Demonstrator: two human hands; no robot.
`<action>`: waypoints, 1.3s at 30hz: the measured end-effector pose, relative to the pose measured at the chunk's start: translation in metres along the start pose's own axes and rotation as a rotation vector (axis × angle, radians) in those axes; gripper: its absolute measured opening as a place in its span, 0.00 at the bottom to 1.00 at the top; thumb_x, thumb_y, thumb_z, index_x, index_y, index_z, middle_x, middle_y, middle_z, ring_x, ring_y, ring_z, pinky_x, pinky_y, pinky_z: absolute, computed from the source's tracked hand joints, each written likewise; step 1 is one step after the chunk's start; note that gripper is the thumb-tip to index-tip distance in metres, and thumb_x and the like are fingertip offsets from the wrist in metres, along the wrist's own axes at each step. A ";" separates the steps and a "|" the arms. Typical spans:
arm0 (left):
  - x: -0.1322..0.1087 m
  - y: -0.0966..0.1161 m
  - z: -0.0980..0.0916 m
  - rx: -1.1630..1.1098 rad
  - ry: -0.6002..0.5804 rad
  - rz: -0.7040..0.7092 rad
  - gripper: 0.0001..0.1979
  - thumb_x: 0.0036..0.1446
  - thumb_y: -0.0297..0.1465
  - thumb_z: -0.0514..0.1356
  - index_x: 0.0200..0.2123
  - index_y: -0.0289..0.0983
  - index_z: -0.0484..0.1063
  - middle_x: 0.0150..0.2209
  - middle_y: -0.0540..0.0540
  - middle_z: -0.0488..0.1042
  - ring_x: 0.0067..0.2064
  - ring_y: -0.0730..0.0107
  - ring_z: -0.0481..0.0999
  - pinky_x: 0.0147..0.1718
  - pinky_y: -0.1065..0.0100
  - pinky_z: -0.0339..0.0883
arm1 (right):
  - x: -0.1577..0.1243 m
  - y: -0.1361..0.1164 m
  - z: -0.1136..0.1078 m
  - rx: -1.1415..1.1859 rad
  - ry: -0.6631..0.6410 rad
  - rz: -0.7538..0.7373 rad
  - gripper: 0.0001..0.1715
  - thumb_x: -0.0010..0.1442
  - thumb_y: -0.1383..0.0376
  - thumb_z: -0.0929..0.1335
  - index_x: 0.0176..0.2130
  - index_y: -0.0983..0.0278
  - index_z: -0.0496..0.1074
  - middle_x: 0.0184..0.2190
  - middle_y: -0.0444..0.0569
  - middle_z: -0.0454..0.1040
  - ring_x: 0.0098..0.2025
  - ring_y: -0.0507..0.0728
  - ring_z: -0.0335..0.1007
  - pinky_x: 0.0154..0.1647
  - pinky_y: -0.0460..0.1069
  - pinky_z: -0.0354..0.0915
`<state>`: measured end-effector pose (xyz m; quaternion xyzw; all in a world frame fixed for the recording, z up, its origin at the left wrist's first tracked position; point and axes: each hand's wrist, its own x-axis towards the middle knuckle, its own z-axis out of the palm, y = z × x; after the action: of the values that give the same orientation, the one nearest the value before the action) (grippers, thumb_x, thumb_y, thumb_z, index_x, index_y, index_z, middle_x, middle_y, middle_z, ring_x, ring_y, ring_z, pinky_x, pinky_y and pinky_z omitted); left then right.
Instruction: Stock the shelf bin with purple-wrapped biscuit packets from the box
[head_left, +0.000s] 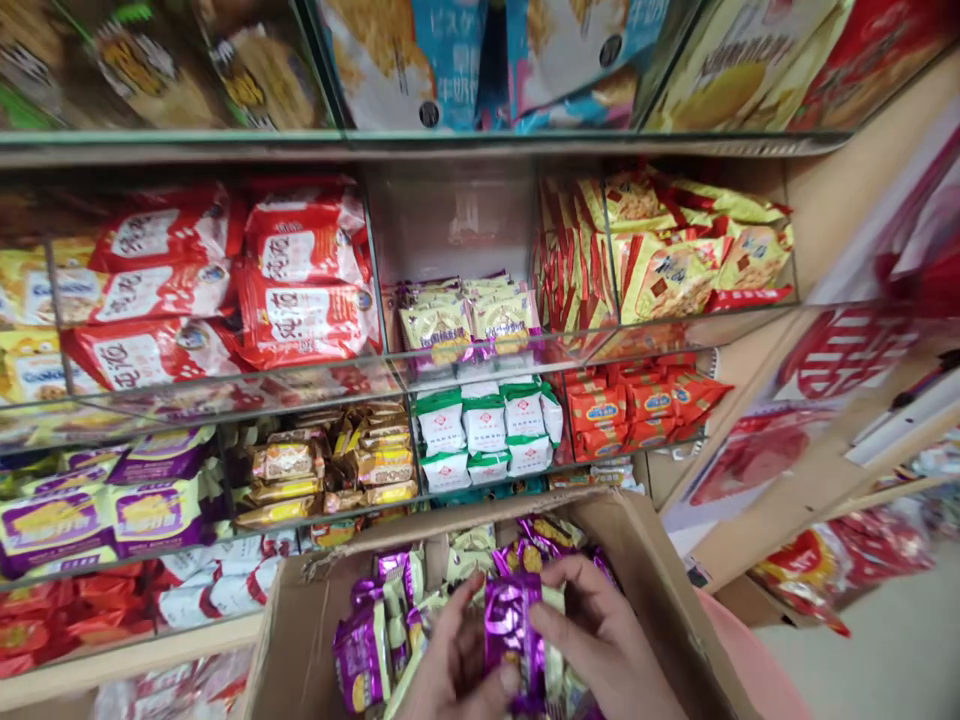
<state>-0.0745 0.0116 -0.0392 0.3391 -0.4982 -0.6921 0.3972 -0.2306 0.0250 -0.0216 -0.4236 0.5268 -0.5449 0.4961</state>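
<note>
Both of my hands are inside an open cardboard box (300, 630) full of small purple and cream snack packets (360, 655). A shiny purple snack packet (514, 625) stands between them. My left hand (454, 660) grips it from the left, thumb low on its front. On the other side, my right hand (600, 635) has its thumb against the packet's right edge and its fingers curled behind. Part of a cream packet shows behind the purple one, near the right fingers. How many packets lie between the hands is partly hidden.
Ahead, a glass-divided shelf holds cream-and-purple packets (469, 325) in its middle bay, with red packets (307, 280) left and yellow-red ones (675, 265) right. Lower down sit green-white packets (487, 425). A glass shelf edge (480, 362) crosses above the box.
</note>
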 end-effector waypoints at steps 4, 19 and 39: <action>-0.001 0.024 0.005 0.057 0.132 -0.164 0.28 0.44 0.39 0.64 0.47 0.40 0.55 0.26 0.55 0.69 0.27 0.76 0.69 0.26 0.73 0.64 | 0.004 -0.016 -0.001 -0.037 -0.026 -0.017 0.17 0.49 0.55 0.68 0.37 0.62 0.63 0.28 0.42 0.63 0.30 0.50 0.60 0.30 0.44 0.58; -0.007 0.045 -0.001 0.007 0.325 -0.103 0.26 0.44 0.44 0.62 0.46 0.42 0.64 0.46 0.46 0.72 0.47 0.64 0.70 0.45 0.67 0.64 | 0.012 -0.015 0.007 0.044 -0.021 -0.299 0.02 0.54 0.64 0.67 0.30 0.61 0.69 0.29 0.42 0.66 0.33 0.50 0.63 0.33 0.44 0.60; -0.008 0.064 0.012 -0.356 0.265 -0.088 0.33 0.47 0.33 0.63 0.54 0.53 0.51 0.43 0.51 0.73 0.45 0.67 0.73 0.46 0.66 0.65 | -0.004 -0.010 0.007 0.260 -0.326 -0.026 0.14 0.54 0.62 0.67 0.42 0.56 0.62 0.40 0.45 0.67 0.36 0.51 0.68 0.38 0.47 0.66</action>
<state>-0.0675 0.0119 0.0257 0.3730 -0.2961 -0.7353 0.4823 -0.2239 0.0277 -0.0105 -0.4453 0.3595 -0.5387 0.6182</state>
